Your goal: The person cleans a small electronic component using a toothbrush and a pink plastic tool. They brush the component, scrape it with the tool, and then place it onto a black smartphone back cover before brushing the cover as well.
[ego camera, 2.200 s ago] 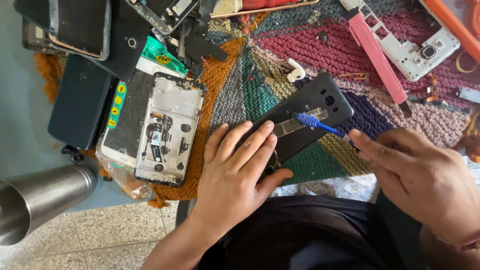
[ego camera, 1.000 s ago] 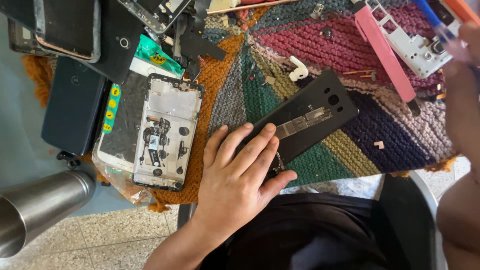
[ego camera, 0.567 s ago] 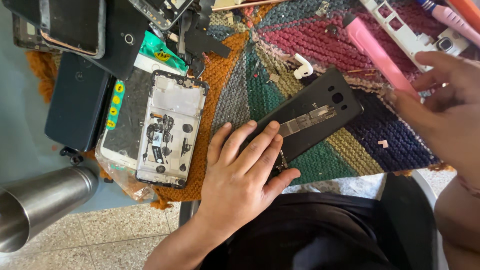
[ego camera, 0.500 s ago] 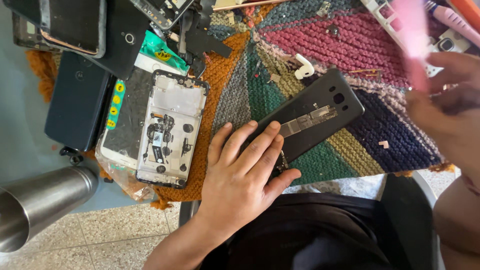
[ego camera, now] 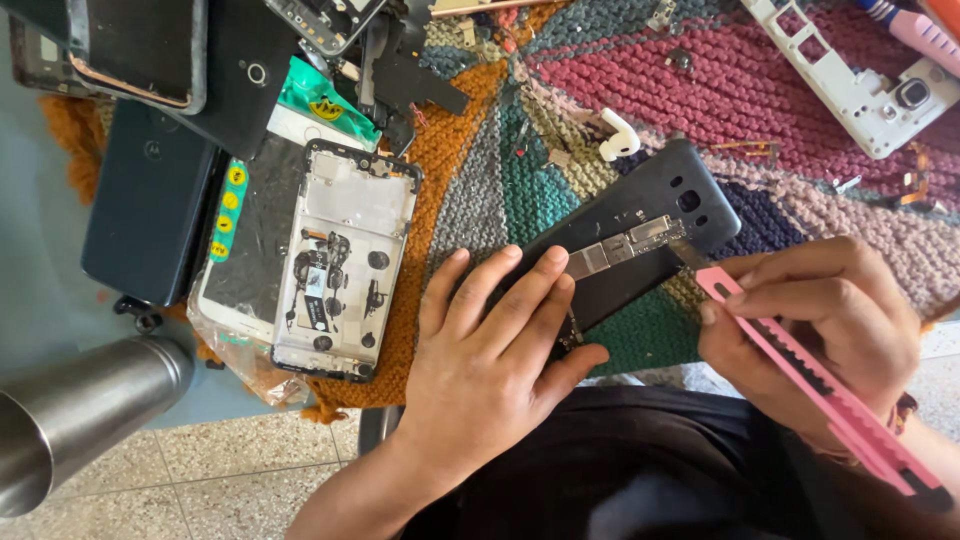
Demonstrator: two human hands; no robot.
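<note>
My left hand (ego camera: 495,345) lies flat on the lower end of a black phone back cover (ego camera: 640,235), pinning it to the knitted mat. A small circuit board strip (ego camera: 625,240) rests on the cover. My right hand (ego camera: 815,325) grips a pink utility knife (ego camera: 815,385), its blade tip touching the right end of the strip.
An opened white phone frame (ego camera: 340,260) lies left of my left hand, with dark phones (ego camera: 150,200) and parts stacked beyond it. A metal cylinder (ego camera: 80,410) sits bottom left. A white phone frame (ego camera: 850,85) lies top right on the multicoloured knitted mat (ego camera: 600,90).
My right hand dropped the blue brush, reached to the upper right, picked up the pink utility knife and brought it down to the cover. My left hand stayed put.
</note>
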